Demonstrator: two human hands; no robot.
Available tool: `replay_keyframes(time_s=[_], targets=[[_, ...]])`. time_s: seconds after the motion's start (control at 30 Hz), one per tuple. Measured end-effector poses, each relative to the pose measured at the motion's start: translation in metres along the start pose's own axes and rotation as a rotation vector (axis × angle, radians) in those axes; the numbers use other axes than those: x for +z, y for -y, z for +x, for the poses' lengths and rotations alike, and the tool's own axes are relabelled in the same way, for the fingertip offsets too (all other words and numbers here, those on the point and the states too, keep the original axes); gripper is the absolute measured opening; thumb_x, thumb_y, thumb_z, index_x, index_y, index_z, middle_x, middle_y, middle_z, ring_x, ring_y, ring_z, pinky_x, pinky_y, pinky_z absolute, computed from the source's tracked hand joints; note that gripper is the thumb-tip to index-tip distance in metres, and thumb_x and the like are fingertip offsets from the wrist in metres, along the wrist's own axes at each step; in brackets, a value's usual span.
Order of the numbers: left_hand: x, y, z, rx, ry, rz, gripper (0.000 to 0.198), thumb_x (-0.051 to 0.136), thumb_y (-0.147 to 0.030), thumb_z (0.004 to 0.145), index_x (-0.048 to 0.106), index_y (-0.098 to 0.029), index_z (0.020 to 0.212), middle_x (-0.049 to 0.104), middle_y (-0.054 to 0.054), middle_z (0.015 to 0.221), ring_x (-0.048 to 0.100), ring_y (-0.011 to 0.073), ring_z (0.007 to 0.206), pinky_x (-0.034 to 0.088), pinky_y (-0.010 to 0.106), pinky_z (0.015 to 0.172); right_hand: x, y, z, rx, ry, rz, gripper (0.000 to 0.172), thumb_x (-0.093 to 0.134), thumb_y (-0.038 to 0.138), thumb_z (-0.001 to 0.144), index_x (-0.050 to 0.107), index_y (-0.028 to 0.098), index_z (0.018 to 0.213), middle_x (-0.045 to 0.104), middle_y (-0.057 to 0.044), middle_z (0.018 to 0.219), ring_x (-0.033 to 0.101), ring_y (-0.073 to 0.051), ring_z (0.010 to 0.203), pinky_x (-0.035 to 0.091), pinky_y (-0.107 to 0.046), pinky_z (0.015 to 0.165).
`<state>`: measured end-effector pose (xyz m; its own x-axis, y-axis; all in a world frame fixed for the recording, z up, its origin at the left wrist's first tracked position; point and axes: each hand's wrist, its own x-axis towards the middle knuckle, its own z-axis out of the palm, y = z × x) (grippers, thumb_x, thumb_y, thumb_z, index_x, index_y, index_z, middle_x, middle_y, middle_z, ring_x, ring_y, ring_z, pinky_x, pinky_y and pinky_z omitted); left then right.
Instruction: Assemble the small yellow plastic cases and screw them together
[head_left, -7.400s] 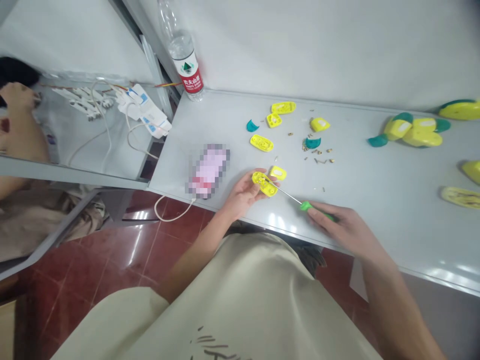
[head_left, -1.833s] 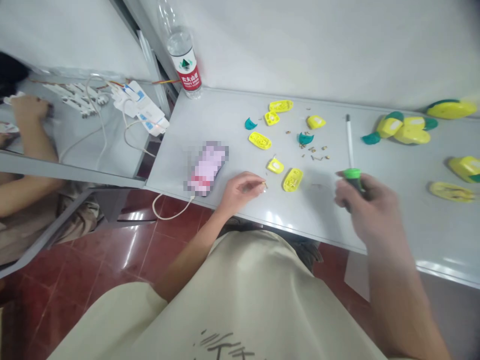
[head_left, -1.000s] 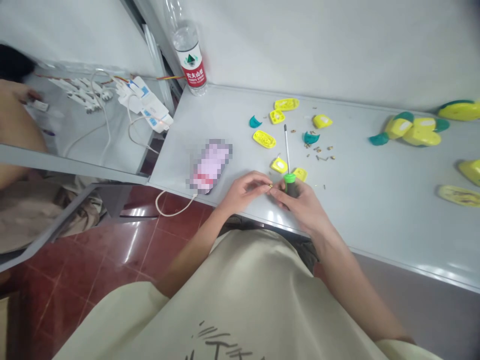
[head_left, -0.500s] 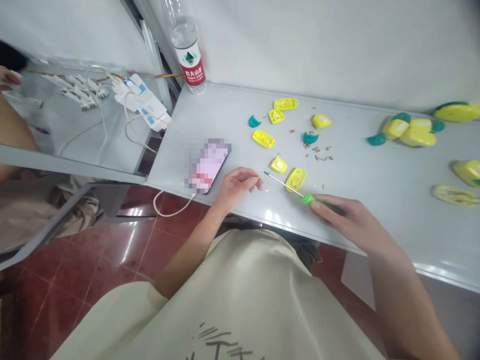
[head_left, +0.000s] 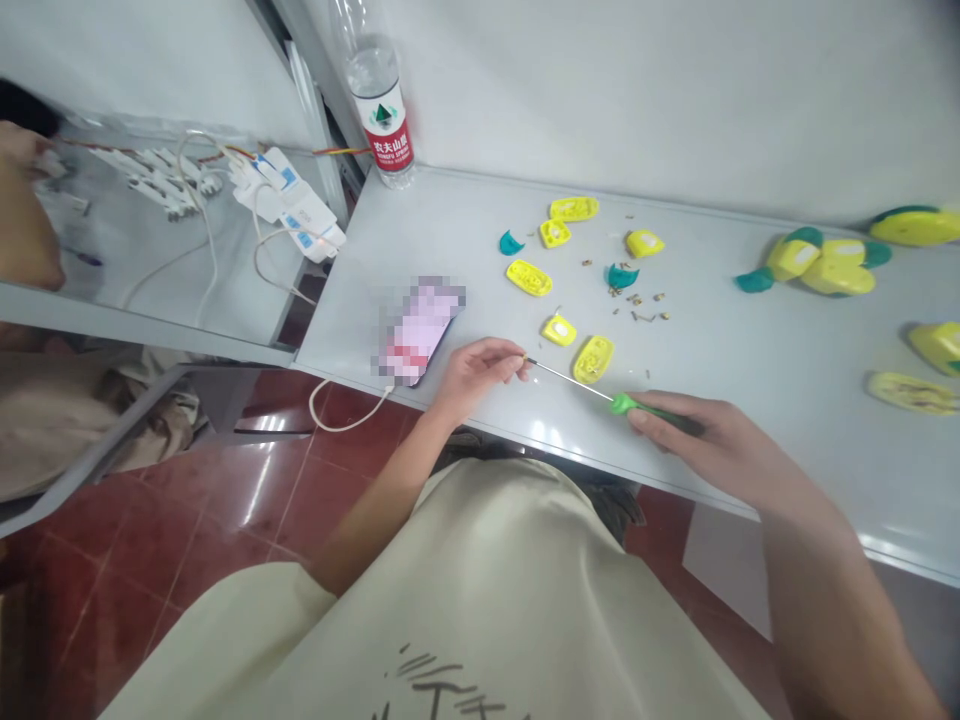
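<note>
The right hand grips a green screwdriver; the left hand curls beside a blurred phone (grip unclear).

Through the head camera I see a pale grey bench running across the view. A water bottle stands at its back corner, and a pixel-blurred phone lies near the left end. Mid-bench I count six small yellow shells, two teal pieces and a scatter of tiny brass screws. Further right sits a cluster of yellow-and-teal casings, with more yellow shells beyond.
</note>
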<state>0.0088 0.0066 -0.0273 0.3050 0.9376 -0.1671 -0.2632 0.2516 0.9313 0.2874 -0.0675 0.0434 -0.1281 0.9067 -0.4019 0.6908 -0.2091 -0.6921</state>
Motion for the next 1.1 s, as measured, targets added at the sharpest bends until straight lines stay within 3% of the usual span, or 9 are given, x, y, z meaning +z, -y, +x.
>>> replay_keyframes(time_s=[0.1, 0.23, 0.3, 0.4, 0.5, 0.6, 0.77, 0.93, 1.1], targets=[[-0.001, 0.001, 0.000, 0.000, 0.011, 0.031, 0.025, 0.079, -0.040, 0.079, 0.076, -0.019, 0.092, 0.074, 0.003, 0.073, 0.069, 0.0129, 0.073, 0.049, 0.026, 0.066, -0.005, 0.003, 0.000, -0.013, 0.019, -0.042, 0.039, 0.058, 0.060, 0.089, 0.075, 0.029, 0.104, 0.075, -0.002, 0.097, 0.063, -0.020, 0.076, 0.053, -0.034, 0.068], [-0.002, 0.002, -0.001, 0.007, 0.012, 0.050, 0.024, 0.077, -0.039, 0.081, 0.078, -0.020, 0.095, 0.075, 0.004, 0.077, 0.068, 0.0114, 0.072, 0.049, 0.025, 0.068, -0.011, 0.010, 0.002, -0.009, 0.072, -0.099, 0.048, 0.041, 0.061, 0.097, 0.069, 0.025, 0.081, 0.057, 0.000, 0.063, 0.047, -0.016, 0.058, 0.043, -0.032, 0.057], [-0.002, 0.002, -0.001, 0.004, 0.007, 0.056, 0.024, 0.077, -0.040, 0.082, 0.078, -0.020, 0.095, 0.076, 0.004, 0.081, 0.068, 0.0110, 0.071, 0.050, 0.026, 0.068, -0.012, 0.012, 0.004, -0.031, 0.051, -0.103, 0.045, 0.042, 0.060, 0.097, 0.070, 0.026, 0.089, 0.062, 0.000, 0.069, 0.051, -0.016, 0.061, 0.045, -0.032, 0.061], [-0.002, 0.003, 0.000, 0.000, -0.007, 0.062, 0.026, 0.076, -0.041, 0.081, 0.078, -0.019, 0.095, 0.077, 0.005, 0.083, 0.068, 0.0115, 0.071, 0.050, 0.026, 0.068, -0.012, 0.011, 0.007, -0.079, -0.008, -0.095, 0.038, 0.055, 0.058, 0.092, 0.071, 0.030, 0.111, 0.073, -0.002, 0.095, 0.062, -0.018, 0.071, 0.050, -0.033, 0.068], [-0.001, 0.003, -0.001, -0.001, -0.008, 0.067, 0.028, 0.077, -0.042, 0.081, 0.078, -0.018, 0.095, 0.077, 0.005, 0.080, 0.069, 0.0128, 0.072, 0.050, 0.026, 0.068, -0.011, 0.008, 0.006, -0.134, -0.101, -0.131, 0.039, 0.064, 0.055, 0.088, 0.068, 0.032, 0.119, 0.074, -0.003, 0.115, 0.069, -0.024, 0.091, 0.053, -0.036, 0.080], [-0.001, 0.003, -0.001, -0.001, -0.016, 0.072, 0.027, 0.076, -0.042, 0.082, 0.078, -0.019, 0.095, 0.076, 0.005, 0.078, 0.070, 0.0136, 0.073, 0.050, 0.026, 0.068, -0.011, 0.006, 0.004, -0.163, -0.099, -0.214, 0.040, 0.057, 0.050, 0.093, 0.065, 0.033, 0.129, 0.071, -0.003, 0.127, 0.068, -0.027, 0.108, 0.052, -0.041, 0.092], [0.001, 0.003, 0.000, 0.000, -0.010, 0.064, 0.027, 0.076, -0.042, 0.082, 0.077, -0.019, 0.095, 0.076, 0.004, 0.077, 0.071, 0.0142, 0.075, 0.050, 0.027, 0.069, -0.009, 0.007, 0.004, -0.138, -0.104, -0.189, 0.035, 0.062, 0.050, 0.090, 0.068, 0.030, 0.118, 0.074, -0.003, 0.116, 0.070, -0.025, 0.095, 0.054, -0.037, 0.082], [0.001, 0.004, 0.001, 0.002, -0.025, 0.034, 0.028, 0.076, -0.042, 0.082, 0.076, -0.018, 0.096, 0.077, 0.005, 0.081, 0.070, 0.0130, 0.072, 0.049, 0.026, 0.067, -0.002, 0.009, 0.006, -0.153, -0.086, -0.239, 0.041, 0.056, 0.050, 0.094, 0.064, 0.030, 0.129, 0.069, -0.005, 0.129, 0.067, -0.026, 0.109, 0.051, -0.040, 0.095], [0.001, 0.004, 0.001, 0.003, -0.012, 0.025, 0.026, 0.076, -0.041, 0.082, 0.077, -0.019, 0.095, 0.077, 0.006, 0.086, 0.068, 0.0112, 0.069, 0.048, 0.026, 0.066, -0.002, 0.002, 0.010, -0.084, -0.104, -0.155, 0.036, 0.065, 0.055, 0.087, 0.069, 0.027, 0.109, 0.073, -0.003, 0.110, 0.066, -0.021, 0.087, 0.051, -0.033, 0.075]])
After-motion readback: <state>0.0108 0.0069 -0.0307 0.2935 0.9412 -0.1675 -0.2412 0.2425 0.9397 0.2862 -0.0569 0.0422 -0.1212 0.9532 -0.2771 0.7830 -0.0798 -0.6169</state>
